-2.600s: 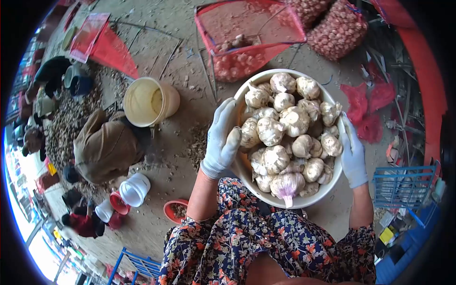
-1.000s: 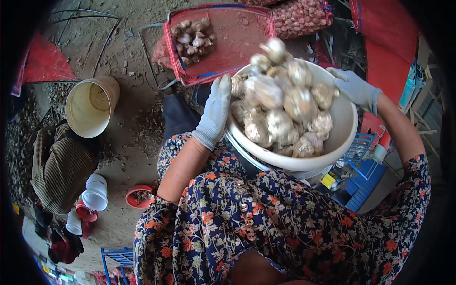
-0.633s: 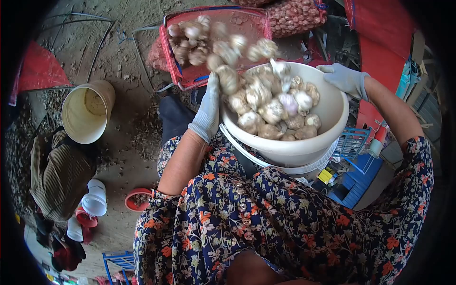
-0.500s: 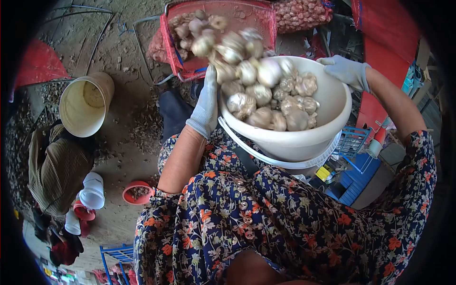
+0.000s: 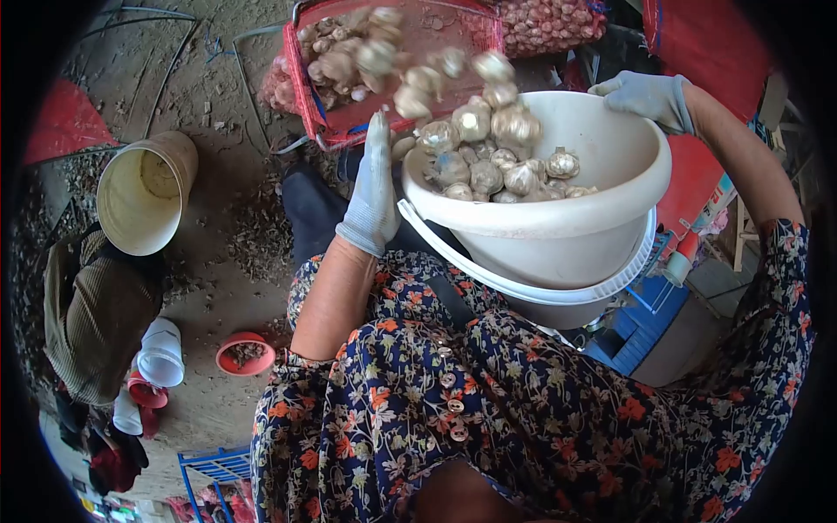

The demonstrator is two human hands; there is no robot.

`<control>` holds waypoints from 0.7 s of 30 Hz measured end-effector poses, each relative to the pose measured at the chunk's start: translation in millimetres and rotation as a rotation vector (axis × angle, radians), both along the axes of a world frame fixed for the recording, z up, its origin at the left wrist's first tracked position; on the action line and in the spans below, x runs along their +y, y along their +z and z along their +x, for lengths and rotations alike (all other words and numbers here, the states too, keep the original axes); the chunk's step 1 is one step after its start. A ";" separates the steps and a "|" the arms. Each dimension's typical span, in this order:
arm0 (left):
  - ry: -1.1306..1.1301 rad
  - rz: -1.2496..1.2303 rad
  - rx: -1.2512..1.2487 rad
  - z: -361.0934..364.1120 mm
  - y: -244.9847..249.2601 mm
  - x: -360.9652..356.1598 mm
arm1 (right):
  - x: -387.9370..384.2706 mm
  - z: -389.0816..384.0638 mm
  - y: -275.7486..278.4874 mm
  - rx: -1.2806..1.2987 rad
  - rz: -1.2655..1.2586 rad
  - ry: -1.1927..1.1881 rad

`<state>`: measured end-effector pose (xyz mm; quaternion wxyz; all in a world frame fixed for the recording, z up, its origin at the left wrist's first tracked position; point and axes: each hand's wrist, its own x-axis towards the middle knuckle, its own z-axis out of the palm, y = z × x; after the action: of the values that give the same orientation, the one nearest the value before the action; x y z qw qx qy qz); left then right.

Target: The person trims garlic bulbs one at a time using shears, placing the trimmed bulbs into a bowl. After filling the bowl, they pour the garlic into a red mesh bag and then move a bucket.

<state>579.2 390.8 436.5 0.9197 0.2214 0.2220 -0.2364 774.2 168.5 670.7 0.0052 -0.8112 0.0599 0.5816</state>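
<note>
A white plastic basin (image 5: 540, 248) is tilted toward the far left, with garlic bulbs (image 5: 521, 179) sliding over its lip. Several bulbs are in mid-air, blurred by motion, above a red mesh sack (image 5: 436, 39) held spread by a frame. Other garlic bulbs (image 5: 336, 65) lie in the sack. My right hand (image 5: 645, 100), in a pale grey glove, grips the basin's far right rim. My left hand (image 5: 373, 187), gloved too, is upright and flat beside the basin's left lip, fingers straight. Under the basin is a white bucket (image 5: 567, 312), mostly hidden, its handle along the near side.
A filled mesh sack of garlic (image 5: 554, 26) lies beyond. On the left are an off-white bucket (image 5: 144, 196), a person in a brown ribbed top (image 5: 109, 318), white buckets (image 5: 160, 353) and a red bowl (image 5: 246, 354) with small bits inside. A blue rack (image 5: 218, 466) stands near.
The basin has tipped further and its right side has risen with my right hand. More bulbs have dropped into the sack, and fewer remain in the basin.
</note>
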 end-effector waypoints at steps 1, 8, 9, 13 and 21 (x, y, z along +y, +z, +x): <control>0.033 0.019 0.031 -3.1 1.8 -1.3 | 4.4 -0.7 -1.2 -0.021 -0.006 -0.025; 0.091 -0.064 -0.085 -6.5 7.6 4.5 | 27.9 13.6 8.6 -0.014 -0.053 0.068; 0.117 -0.050 -0.092 -7.3 12.2 3.7 | 33.0 13.6 9.8 -0.032 -0.061 0.029; 0.146 0.067 -0.196 -9.4 0.3 0.3 | 41.6 28.5 16.7 -0.016 -0.042 0.076; 0.207 0.680 -0.576 -20.9 -17.3 -9.4 | 55.0 53.0 15.7 -0.027 -0.040 0.160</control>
<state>558.3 381.4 419.2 0.8377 0.5442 0.0434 0.0143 827.3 223.5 686.4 -0.0567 -0.8213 0.0063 0.5677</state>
